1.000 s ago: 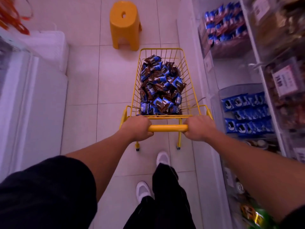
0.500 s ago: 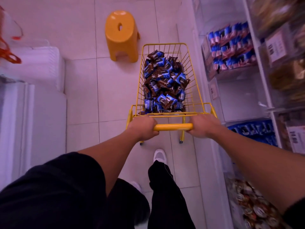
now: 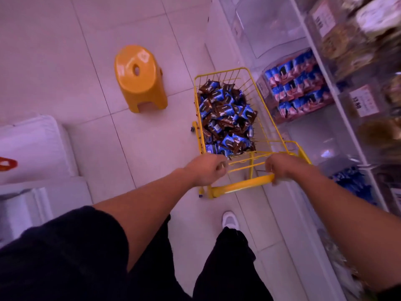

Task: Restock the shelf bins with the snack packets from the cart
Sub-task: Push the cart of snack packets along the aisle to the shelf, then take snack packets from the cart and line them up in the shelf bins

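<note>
right hand (image 3: 282, 167) is wrapped around the right end of the handle (image 3: 240, 185), fingers curled under the yellow bar, a firm hold. left hand (image 3: 206, 171) is off that bar: it sits just above the bar's left end, fingers curled at the cart's thin upper rail, and whether it truly grips the wire or only rests against it i cannot tell, the blur hides the fingertips. both forearms reach forward from dark sleeves.

out from the hands, the cart (image 3: 265, 115) is a small yellow wire one, angled, its nose pointing up and a little left, its right side close along the shelf (image 3: 338, 101). inside it, the snack packets (image 3: 226, 118) lie in a loose heap, blue and brown wrappers, piled up toward the cart's rim.

right of the cart, a clear bin (image 3: 297, 88) on the shelf holds rows of blue and pink packets, level with the cart's front half. nearer than that, right of the handle, a lower bin (image 3: 351, 181) shows blue packets, blurred. above the first bin, a clear one (image 3: 269, 27) looks see-through, contents not readable.

left of the cart and beyond its nose stands an orange stool (image 3: 138, 79) on the pale tiled floor (image 3: 86, 51), well apart from the cart. below the handle, one white shoe (image 3: 230, 219) and dark trouser legs.
</note>
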The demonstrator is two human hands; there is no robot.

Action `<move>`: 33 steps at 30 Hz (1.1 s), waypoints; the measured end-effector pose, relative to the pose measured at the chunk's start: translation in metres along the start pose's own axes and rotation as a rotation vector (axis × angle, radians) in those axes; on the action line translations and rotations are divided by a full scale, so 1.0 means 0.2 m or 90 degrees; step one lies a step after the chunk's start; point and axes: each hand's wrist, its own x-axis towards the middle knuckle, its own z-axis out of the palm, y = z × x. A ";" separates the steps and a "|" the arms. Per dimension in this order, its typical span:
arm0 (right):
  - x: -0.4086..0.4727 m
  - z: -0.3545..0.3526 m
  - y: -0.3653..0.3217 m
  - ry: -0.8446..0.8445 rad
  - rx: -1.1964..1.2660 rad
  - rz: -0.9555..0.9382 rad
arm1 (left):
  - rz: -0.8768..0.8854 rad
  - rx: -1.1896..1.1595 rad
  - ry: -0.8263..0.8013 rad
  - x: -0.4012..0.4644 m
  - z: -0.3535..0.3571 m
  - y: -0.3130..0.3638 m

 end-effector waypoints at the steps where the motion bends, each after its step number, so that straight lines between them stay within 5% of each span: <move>1: -0.01 -0.04 -0.09 0.023 0.043 -0.001 | -0.011 0.007 0.028 -0.04 -0.14 -0.05; 7: 0.03 -0.42 -0.68 0.201 0.463 -0.026 | -0.125 0.166 -0.034 -0.09 -0.83 -0.40; 11: 0.19 -0.68 -0.88 0.238 0.591 0.026 | -0.135 0.204 -0.071 0.09 -1.09 -0.48; 23: 0.77 -1.11 -0.70 0.263 0.982 0.260 | -0.034 0.284 -0.185 1.04 -1.73 -0.42; 28: 0.98 -1.11 -0.61 0.250 1.102 0.343 | 0.172 0.454 -0.311 1.56 -1.67 -0.26; 33: 1.28 -1.15 -0.74 0.206 1.150 0.232 | 0.574 0.765 -0.419 2.09 -1.44 -0.21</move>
